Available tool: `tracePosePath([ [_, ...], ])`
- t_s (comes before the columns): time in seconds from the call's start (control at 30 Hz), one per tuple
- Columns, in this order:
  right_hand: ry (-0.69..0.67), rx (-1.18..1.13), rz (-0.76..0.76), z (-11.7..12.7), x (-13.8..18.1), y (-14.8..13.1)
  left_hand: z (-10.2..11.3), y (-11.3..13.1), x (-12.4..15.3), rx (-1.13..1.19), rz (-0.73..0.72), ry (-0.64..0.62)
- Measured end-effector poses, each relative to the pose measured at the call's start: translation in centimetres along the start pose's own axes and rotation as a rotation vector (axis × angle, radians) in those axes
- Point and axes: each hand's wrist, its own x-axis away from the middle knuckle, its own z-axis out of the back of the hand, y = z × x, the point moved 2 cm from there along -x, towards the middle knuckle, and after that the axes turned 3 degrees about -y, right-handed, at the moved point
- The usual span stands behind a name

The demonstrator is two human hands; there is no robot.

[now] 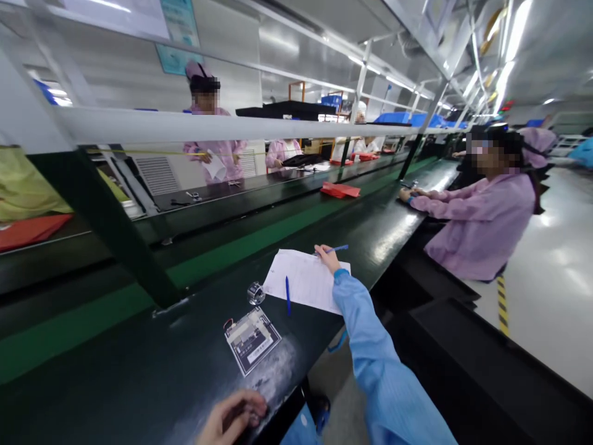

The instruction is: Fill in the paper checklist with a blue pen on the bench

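My right hand [328, 258] is closed around a blue pen [340, 248] above the top right of a printed white paper sheet [306, 278]. Across the lower edge of that sheet lies a second blue pen [288, 295]. A shiny round metal piece [255, 293] sits by the paper's left corner. Closer to me rests a flat square electronic module [252, 341] with a white label and thin red wires at one corner. Below it, my left hand [236, 415] hovers at or rests on the bench edge, fingers loosely bent and apart, with nothing visible in them.
The dark bench [115, 371] has a green strip and a slanted post [115, 228] at left. A red bag [340, 190] lies farther along. A co-worker in pink [486, 216] sits at right, beside black trays [491, 364]. Other people work across the line.
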Motion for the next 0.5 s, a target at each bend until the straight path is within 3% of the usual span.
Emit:
tracePosePath([
  [0.1, -0.024, -0.022, 0.019, 3.0, 1.0, -3.2, 1.2, 3.0, -1.5, -0.157, 0.004, 0.07],
  [0.2, 0.001, 0.04, 0.083, 7.1, 4.7, -5.2, 2.9, 7.4, -5.6, -0.424, -0.07, 0.102],
  [0.3, 0.257, 0.303, 0.024, 10.0, 10.6, -4.3, 3.6, 10.6, -11.9, -0.91, -0.05, 0.025],
  [0.4, 0.517, 0.614, -0.229, 9.7, 16.4, -1.9, 3.2, 11.6, -18.5, -1.114, 0.034, 0.02],
  [0.5, 0.495, 0.817, -0.44, 7.3, 19.6, -0.2, 1.9, 11.0, -23.2, -1.266, 0.148, 0.112],
])
